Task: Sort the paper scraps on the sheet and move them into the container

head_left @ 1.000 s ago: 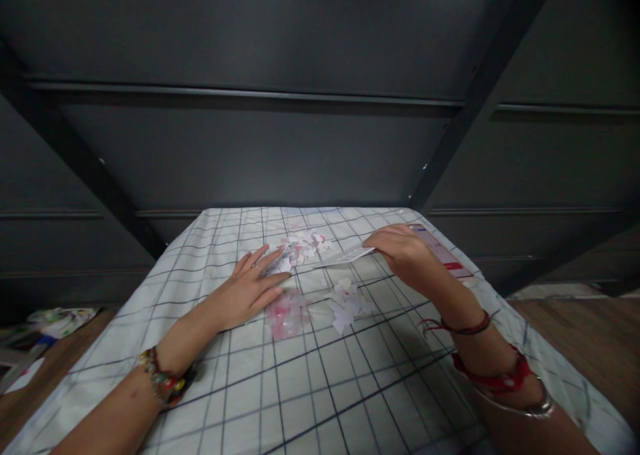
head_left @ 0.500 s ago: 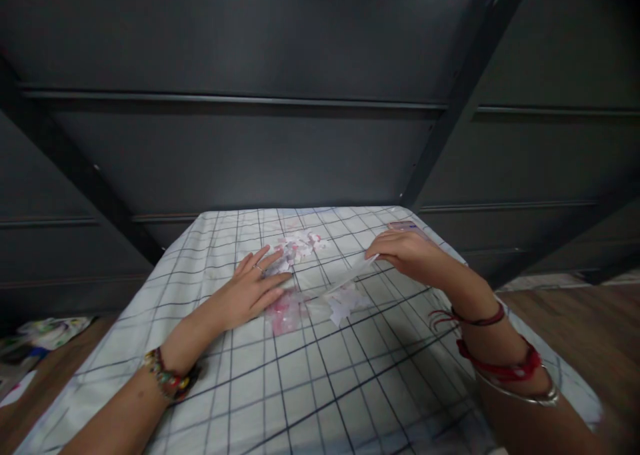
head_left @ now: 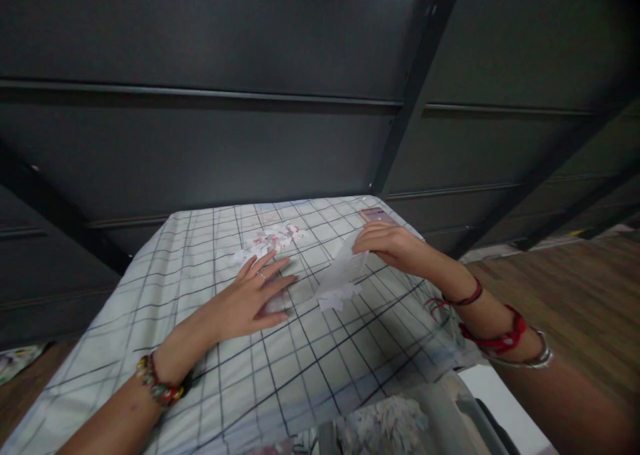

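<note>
My left hand [head_left: 253,295] lies with spread fingers on the checked cloth, over a small clear plastic packet [head_left: 276,300] that it mostly covers. Between the fingertips of my right hand [head_left: 390,243] is the upper edge of a translucent white sheet [head_left: 344,263], raised at a slant; whether it is thin plastic or paper I cannot tell. Torn white paper pieces [head_left: 338,299] lie at the sheet's lower end. Beyond my left fingers is a loose pile of white and pinkish paper scraps [head_left: 274,240].
A pinkish phone-like flat object [head_left: 375,215] lies near the table's far right corner. At the near edge, a container holds shredded paper [head_left: 387,425], with a white surface [head_left: 503,401] beside it. Dark panels [head_left: 240,155] rise behind the table [head_left: 210,375].
The view has turned right and down, bringing the shredded paper into sight. My right hand has lifted the sheet more upright. My left hand now covers more of the packet.
</note>
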The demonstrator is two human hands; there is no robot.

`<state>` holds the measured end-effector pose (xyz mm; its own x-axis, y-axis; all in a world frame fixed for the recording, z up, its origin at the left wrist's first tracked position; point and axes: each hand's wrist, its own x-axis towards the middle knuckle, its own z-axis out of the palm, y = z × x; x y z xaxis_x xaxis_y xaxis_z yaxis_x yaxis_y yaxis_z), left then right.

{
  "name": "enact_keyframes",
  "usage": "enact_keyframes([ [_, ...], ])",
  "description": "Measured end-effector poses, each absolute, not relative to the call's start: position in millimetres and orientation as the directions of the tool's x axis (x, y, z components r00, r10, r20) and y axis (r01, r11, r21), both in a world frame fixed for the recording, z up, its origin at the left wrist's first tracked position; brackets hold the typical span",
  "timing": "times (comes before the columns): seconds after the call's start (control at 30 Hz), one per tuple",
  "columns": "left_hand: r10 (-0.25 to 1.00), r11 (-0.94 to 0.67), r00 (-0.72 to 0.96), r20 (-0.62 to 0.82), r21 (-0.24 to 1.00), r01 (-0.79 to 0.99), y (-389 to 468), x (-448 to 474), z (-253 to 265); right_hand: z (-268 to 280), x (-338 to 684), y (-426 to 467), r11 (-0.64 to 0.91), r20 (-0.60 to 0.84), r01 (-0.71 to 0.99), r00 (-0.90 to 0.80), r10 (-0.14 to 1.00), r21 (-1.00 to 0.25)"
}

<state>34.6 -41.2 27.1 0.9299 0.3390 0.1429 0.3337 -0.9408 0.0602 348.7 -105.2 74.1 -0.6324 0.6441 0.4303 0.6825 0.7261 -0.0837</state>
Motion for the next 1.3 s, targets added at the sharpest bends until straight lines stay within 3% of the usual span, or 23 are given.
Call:
enact_keyframes([
  [0.33, 0.263, -0.965, 0.957, 0.120, 0.047, 0.259, -47, 42, 12, 82, 366, -139, 0.719, 0.382, 0.688, -0.641, 0.666, -0.099],
  [0.53, 0.269, -0.963, 0.954, 0.136, 0.065, 0.262, -45, 44, 8, 86, 362, -155, 0.509, 0.324, 0.855, -0.512, 0.795, 0.103],
  [0.7, 0.267, -0.963, 0.956, 0.119, 0.067, 0.261, -47, 45, 11, 91, 347, -178, 0.467, 0.199, 0.874, -0.485, 0.851, 0.135],
  [0.9, 0.257, -0.966, 0.957, 0.137, 0.061, 0.250, -46, 46, 9, 89, 341, -188, 0.393, 0.250, 0.905, -0.423, 0.871, 0.164],
  [1.07, 0.264, -0.964, 0.952, 0.157, 0.068, 0.256, -45, 45, 6, 87, 332, -203, 0.484, 0.249, 0.850, -0.525, 0.814, 0.210],
  [1.3, 0.258, -0.966, 0.956, 0.139, 0.037, 0.255, -44, 46, 5, 96, 337, -227, 0.544, 0.302, 0.827, -0.560, 0.771, 0.146],
])
